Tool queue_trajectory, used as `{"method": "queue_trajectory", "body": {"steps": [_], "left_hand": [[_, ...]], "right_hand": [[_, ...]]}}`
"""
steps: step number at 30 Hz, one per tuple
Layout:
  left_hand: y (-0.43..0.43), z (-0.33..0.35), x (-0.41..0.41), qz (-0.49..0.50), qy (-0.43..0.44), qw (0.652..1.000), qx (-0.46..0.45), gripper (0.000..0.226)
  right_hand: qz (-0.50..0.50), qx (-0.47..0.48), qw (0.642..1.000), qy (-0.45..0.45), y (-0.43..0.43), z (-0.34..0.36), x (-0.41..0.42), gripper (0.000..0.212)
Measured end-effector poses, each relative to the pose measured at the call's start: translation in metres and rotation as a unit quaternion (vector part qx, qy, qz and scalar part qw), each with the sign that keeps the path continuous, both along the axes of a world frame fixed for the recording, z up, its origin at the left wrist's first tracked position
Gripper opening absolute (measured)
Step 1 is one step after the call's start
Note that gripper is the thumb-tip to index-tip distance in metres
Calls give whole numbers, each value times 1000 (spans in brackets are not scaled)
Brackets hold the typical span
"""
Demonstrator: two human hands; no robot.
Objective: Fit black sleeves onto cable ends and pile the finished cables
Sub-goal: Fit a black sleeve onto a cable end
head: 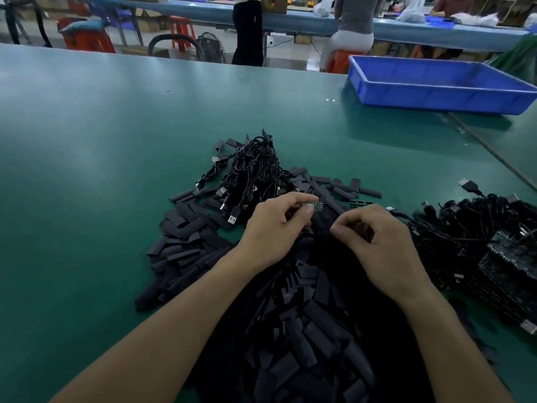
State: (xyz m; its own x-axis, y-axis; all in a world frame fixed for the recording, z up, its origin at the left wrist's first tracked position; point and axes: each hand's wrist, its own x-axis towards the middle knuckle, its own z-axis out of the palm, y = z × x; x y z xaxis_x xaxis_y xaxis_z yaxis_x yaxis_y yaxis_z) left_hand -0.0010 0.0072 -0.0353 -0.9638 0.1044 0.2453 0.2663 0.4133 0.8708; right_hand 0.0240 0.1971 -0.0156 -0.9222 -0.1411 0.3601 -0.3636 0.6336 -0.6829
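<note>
Over the sleeve heap point(305, 330), seemingly a cable end point(319, 206) is pinched by the left hand point(273, 228); what the curled right hand point(380, 245) holds cannot be told.

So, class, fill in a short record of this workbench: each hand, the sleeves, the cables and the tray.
left hand: pinches a small board
right hand: fingers curled, contents unclear
sleeves: loose heap under both forearms
cable pile: behind the hands
cable heap: at the right
blue tray: far right on green table
</note>
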Motion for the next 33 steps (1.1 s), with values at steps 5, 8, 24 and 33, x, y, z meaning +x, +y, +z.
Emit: {"method": "queue_trajectory", "body": {"steps": [5, 8, 24, 33], "left_hand": [[-1, 2, 0, -24, -18, 999, 12, 31], [-2, 1, 0, -39, -14, 999, 8, 30], [-3, 1, -3, -74, -49, 995, 52, 17], [-3, 14, 2, -107, -68, 987, 101, 19]], "right_hand": [[-57, -34, 996, 65, 1, -2, -1, 22], [-61, 58, 996, 37, 1, -7, 0, 15], [-39, 64, 996, 52, 2, -4, -2, 30], [-54, -87, 994, 43, 2, -7, -1, 28]]}}
